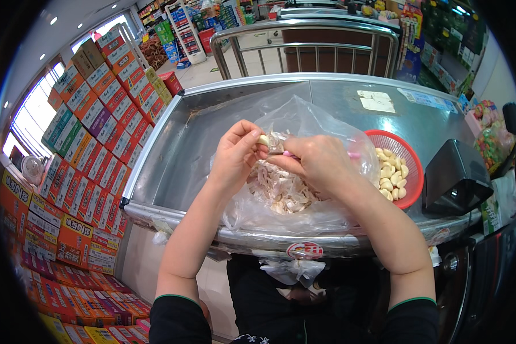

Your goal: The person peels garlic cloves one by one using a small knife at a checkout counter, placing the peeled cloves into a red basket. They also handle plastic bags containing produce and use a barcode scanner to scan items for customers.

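Between the thumb and fingers of my left hand [240, 148] is a pale garlic clove [264, 139]. My right hand [324, 161] grips a small tool with a pink handle [353, 155]; its working end meets the clove and is too blurred to name exactly. Both hands are over a clear plastic bag [301, 114] spread on the metal counter. A heap of papery garlic skins [284, 193] lies on the bag below them. To the right, peeled garlic cloves [391, 172] sit in a red plastic colander [414, 172], close to my right forearm.
The metal checkout counter [163, 163] has a raised rim. A black box-shaped device [451, 180] stands right of the colander. Stacked cartons [94, 124] rise on the left. A metal railing [305, 28] runs beyond the counter, and thin plastic bags [294, 268] hang at the front edge.
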`<state>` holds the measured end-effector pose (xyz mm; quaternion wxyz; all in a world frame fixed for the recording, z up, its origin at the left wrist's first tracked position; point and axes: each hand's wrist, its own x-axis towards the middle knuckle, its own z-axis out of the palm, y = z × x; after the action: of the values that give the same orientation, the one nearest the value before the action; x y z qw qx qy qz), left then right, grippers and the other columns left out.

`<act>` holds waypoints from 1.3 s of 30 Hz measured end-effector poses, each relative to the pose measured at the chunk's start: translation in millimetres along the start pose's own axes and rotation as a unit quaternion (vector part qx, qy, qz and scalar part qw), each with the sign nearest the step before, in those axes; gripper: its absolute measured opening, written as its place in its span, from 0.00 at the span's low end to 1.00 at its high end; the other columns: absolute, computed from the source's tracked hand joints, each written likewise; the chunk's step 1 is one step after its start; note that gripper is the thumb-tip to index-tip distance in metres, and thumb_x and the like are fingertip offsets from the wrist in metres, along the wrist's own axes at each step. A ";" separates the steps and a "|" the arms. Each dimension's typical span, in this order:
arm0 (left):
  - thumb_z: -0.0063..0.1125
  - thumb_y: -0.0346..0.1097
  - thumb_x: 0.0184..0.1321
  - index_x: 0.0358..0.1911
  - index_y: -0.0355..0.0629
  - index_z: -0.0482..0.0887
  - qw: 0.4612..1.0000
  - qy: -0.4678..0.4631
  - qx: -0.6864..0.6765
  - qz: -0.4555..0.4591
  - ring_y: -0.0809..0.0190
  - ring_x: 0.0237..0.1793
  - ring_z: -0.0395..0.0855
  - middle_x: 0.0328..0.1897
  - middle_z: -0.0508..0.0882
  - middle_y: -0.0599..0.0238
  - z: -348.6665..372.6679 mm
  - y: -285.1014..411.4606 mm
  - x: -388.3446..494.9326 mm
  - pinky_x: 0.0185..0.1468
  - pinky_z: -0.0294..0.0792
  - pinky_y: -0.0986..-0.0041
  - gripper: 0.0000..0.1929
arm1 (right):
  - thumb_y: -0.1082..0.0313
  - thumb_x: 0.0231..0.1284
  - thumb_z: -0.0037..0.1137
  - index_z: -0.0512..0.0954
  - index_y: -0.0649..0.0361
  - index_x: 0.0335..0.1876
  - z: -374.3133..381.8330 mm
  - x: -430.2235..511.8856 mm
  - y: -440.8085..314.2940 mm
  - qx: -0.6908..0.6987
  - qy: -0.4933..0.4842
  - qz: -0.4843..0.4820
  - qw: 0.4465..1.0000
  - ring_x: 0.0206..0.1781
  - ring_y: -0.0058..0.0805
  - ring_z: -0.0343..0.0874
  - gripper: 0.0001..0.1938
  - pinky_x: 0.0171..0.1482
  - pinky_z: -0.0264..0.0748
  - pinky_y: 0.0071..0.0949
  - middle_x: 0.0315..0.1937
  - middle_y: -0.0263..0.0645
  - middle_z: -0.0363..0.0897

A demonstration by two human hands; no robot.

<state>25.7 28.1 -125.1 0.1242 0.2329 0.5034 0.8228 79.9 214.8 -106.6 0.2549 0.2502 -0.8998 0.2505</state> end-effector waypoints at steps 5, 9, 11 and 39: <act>0.53 0.35 0.67 0.37 0.41 0.75 1.000 -0.005 0.005 -0.001 0.71 0.33 0.79 0.32 0.80 0.67 -0.1 0.2 0.3 0.39 0.74 0.81 0.06 | 0.51 0.58 0.59 0.75 0.60 0.24 -1.9 0.2 -0.4 0.047 0.025 0.038 0.998 0.23 0.46 0.75 0.19 0.27 0.69 0.39 0.19 0.45 0.75; 0.53 0.35 0.67 0.38 0.40 0.75 1.000 -0.020 0.008 -0.001 0.71 0.33 0.79 0.33 0.80 0.66 1.5 0.7 -1.2 0.39 0.74 0.80 0.06 | 0.52 0.59 0.58 0.74 0.61 0.25 -3.1 1.2 -0.4 0.044 0.031 0.061 0.997 0.23 0.46 0.75 0.18 0.27 0.67 0.40 0.19 0.46 0.74; 0.53 0.34 0.67 0.38 0.40 0.75 0.999 -0.032 0.008 0.005 0.71 0.33 0.79 0.33 0.80 0.66 1.9 0.6 -1.4 0.40 0.74 0.80 0.06 | 0.52 0.60 0.57 0.74 0.61 0.25 -3.3 1.6 -0.1 0.046 0.030 0.065 0.996 0.23 0.46 0.74 0.18 0.26 0.67 0.40 0.19 0.46 0.74; 0.54 0.33 0.66 0.39 0.38 0.76 0.992 -0.040 0.067 0.099 0.70 0.35 0.79 0.35 0.81 0.65 0.7 -1.6 -2.0 0.43 0.72 0.77 0.06 | 0.43 0.61 0.50 0.79 0.56 0.21 0.6 -0.1 -0.7 0.014 -0.030 0.006 0.999 0.21 0.42 0.78 0.24 0.26 0.72 0.40 0.15 0.41 0.77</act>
<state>27.7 28.5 -126.7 0.0462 0.3220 0.5262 0.7857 80.2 213.9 -106.9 0.2233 0.2558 -0.9049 0.2568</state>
